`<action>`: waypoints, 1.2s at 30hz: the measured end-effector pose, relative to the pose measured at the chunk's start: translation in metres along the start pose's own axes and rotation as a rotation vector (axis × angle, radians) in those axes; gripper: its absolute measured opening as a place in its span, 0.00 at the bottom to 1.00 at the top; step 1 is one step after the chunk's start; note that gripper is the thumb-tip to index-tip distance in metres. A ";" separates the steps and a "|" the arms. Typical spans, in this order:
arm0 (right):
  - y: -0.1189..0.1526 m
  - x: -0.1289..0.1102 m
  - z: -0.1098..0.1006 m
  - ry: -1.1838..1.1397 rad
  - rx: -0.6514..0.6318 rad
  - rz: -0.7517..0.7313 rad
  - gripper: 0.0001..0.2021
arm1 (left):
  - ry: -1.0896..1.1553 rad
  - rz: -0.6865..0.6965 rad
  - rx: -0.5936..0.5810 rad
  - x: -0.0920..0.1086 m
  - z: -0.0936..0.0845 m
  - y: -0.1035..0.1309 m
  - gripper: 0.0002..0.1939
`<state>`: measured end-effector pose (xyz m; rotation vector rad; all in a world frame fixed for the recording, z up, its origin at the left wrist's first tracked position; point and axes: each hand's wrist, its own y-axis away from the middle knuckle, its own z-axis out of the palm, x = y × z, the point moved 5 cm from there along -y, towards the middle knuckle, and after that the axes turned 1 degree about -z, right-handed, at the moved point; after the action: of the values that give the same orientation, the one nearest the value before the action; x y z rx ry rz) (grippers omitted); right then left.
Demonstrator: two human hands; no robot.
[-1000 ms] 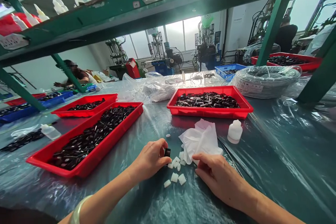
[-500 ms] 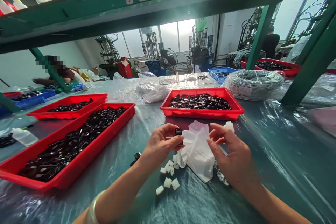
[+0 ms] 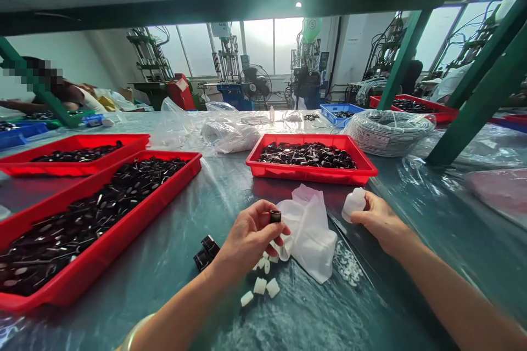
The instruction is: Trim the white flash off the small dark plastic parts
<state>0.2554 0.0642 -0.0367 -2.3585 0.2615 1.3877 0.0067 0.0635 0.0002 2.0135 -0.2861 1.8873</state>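
Note:
My left hand pinches a small black cylindrical part, its open end upward, between thumb and fingers. Off to the right, my right hand has its thumb and fingers closed on a rounded white plastic piece, shaped rather like a small bottle. Between the hands lies a crumpled white cloth. Several white blocks rest on the table below my left hand. A scatter of tiny clear-white pieces lies right of the cloth, beside a thin dark rod. Near my left wrist sit several black cylindrical parts.
A red tray of black parts stands beyond the cloth. Two more red trays, including a long one, fill the left side. A wrapped cable coil lies back right, near a slanted green post. A green shelf beam crosses overhead.
My right hand has moved right, away from the cloth, and now grips the white plastic piece. My left hand keeps the black part. The view has tilted down and shifted right.

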 end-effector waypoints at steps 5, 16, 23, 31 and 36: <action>0.005 0.000 0.005 -0.103 -0.097 0.151 0.08 | -0.036 0.012 -0.042 0.000 0.003 0.000 0.07; 0.028 -0.044 0.020 -0.424 -0.341 0.090 0.17 | -0.146 0.060 -0.031 -0.009 0.000 -0.007 0.05; 0.040 -0.054 0.034 -0.455 -0.475 0.052 0.17 | -0.914 0.213 0.177 0.003 0.001 -0.007 0.20; 0.044 -0.054 0.040 -0.365 -0.501 -0.004 0.17 | -0.912 0.301 0.135 -0.003 0.018 -0.014 0.11; 0.044 -0.053 0.041 -0.255 -0.483 -0.024 0.15 | -0.647 0.407 0.266 0.016 0.004 -0.016 0.12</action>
<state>0.1809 0.0394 -0.0192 -2.4916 -0.1968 1.8872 0.0176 0.0784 0.0139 2.8994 -0.6854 1.4645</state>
